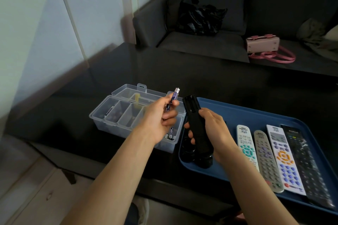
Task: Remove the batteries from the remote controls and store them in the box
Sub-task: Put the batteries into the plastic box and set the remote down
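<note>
blue tray [256,113], black remote [197,124], pink handbag [263,43]

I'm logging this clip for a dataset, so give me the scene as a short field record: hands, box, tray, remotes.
left hand: holds a blue battery above the box
right hand: grips a black remote, back side up, battery bay open
box: clear plastic, lid open, divided compartments, some batteries inside
tray: blue, on the dark table
remotes on tray: four face up, side by side
</note>
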